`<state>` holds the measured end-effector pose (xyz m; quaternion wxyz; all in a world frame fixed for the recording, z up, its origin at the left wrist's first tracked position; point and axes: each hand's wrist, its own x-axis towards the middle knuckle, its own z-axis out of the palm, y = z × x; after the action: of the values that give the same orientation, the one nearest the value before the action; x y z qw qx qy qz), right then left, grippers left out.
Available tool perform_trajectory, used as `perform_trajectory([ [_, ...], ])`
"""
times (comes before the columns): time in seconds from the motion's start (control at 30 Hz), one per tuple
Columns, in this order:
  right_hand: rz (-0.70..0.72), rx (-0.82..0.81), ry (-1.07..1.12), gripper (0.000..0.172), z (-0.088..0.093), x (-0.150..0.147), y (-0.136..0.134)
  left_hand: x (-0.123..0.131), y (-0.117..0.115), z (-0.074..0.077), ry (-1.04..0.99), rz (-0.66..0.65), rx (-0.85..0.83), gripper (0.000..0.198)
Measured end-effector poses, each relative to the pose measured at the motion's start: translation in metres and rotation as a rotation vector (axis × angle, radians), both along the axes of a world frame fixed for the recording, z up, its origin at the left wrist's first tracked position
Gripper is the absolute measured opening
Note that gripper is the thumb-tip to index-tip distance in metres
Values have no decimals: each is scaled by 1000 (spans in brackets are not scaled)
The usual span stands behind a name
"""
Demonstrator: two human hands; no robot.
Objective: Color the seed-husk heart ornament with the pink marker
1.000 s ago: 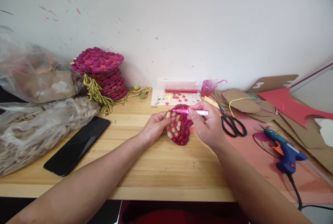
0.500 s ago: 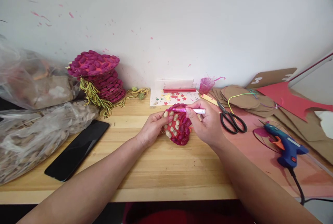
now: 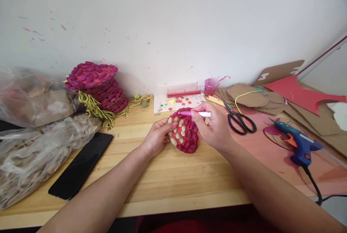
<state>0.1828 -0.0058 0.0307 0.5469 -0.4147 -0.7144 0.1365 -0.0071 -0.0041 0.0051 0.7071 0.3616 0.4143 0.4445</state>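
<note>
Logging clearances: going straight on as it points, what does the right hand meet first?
The right hand would likely meet the shell-covered red disc beneath its pink pen; depth is unclear.

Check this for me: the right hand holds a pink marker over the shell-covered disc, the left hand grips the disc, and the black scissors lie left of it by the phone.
Not quite. In the head view the black scissors lie right of the shell-covered disc, toward the glue gun; the phone is on the left. The rest holds.
</note>
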Motion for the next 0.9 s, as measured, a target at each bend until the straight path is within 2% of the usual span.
perform_trajectory([
  [0.2, 47, 31, -28, 5, -1, -3, -5, -1, 0, -1, 0, 1, 7, 38],
  [0.5, 0, 63, -27, 4, 0, -3, -5, 0, 0, -3, 6, -18, 30, 38],
  [0.67, 67, 61, -70, 4, 1, -10, -10, 0, -1, -2, 9, -17, 36, 37],
  [0.9, -11, 80, -22, 5, 0, -4, -6, 0, -1, -1, 15, -1, 24, 38],
])
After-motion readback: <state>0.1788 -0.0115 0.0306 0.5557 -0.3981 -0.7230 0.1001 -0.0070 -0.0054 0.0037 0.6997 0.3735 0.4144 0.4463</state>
